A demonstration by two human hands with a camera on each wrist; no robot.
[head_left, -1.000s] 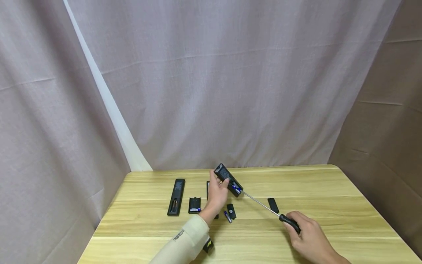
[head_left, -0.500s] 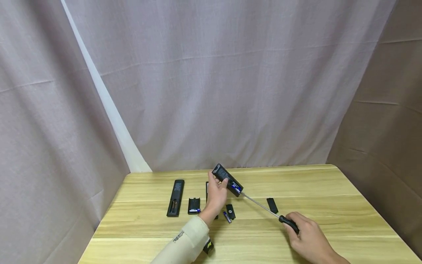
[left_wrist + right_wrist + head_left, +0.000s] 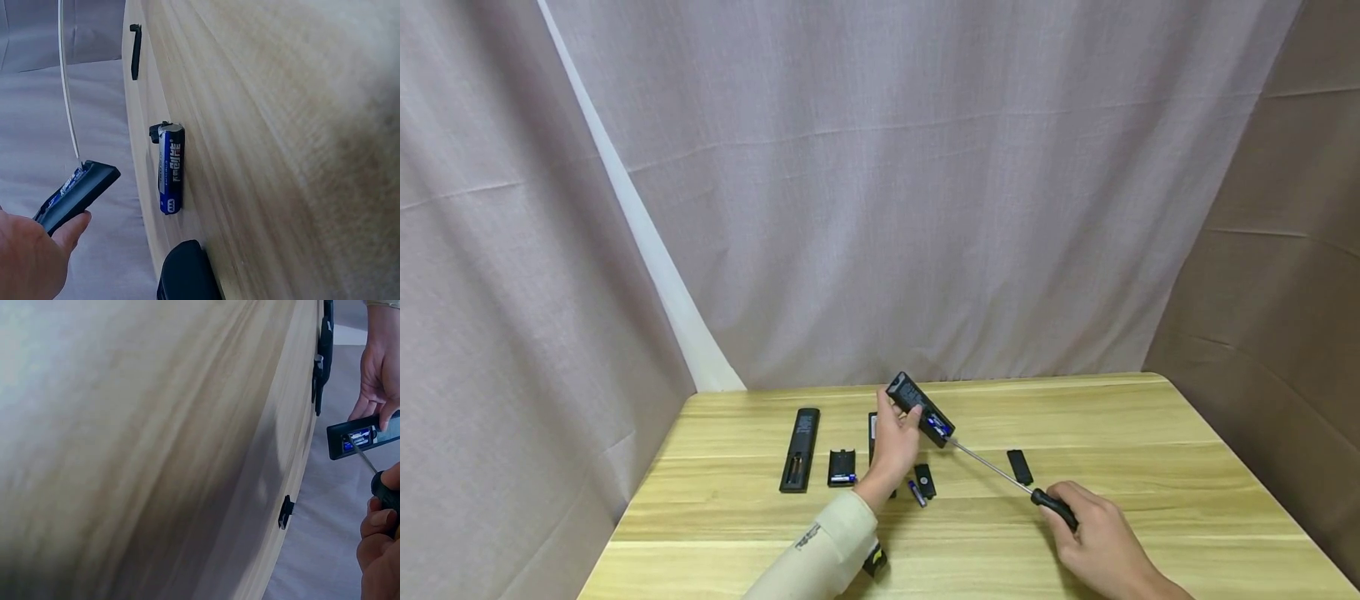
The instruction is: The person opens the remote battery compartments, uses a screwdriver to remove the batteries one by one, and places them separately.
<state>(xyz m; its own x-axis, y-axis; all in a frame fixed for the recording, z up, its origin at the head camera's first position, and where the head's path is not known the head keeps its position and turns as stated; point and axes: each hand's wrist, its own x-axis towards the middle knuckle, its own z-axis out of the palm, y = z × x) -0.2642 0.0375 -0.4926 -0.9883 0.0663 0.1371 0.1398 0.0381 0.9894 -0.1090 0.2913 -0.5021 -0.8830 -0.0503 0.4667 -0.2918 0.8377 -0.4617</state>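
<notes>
My left hand (image 3: 893, 442) grips a black remote control (image 3: 912, 395) above the table, its back turned up and its battery bay uncovered. Blue batteries (image 3: 937, 427) sit in that bay. In my right hand (image 3: 1101, 533) is the black handle of a screwdriver (image 3: 992, 468); the long shaft slants up to the left. Its tip meets the bay's lower end, as the right wrist view also shows at the remote control (image 3: 337, 445). Below the left hand lie a loose AAA battery (image 3: 917, 493) and a small black cover (image 3: 926, 481), the battery seen large in the left wrist view.
Another remote control (image 3: 800, 450) lies at the left with its bay uncovered. Beside it is a black battery cover (image 3: 842, 468) with a blue battery on it. A further cover (image 3: 1019, 467) lies at the right. A dark object (image 3: 874, 560) is partly hidden by the left sleeve.
The held remote control shifts slightly left, then back right. The screwdriver and right hand drift a little left, with the tip staying at the battery bay.
</notes>
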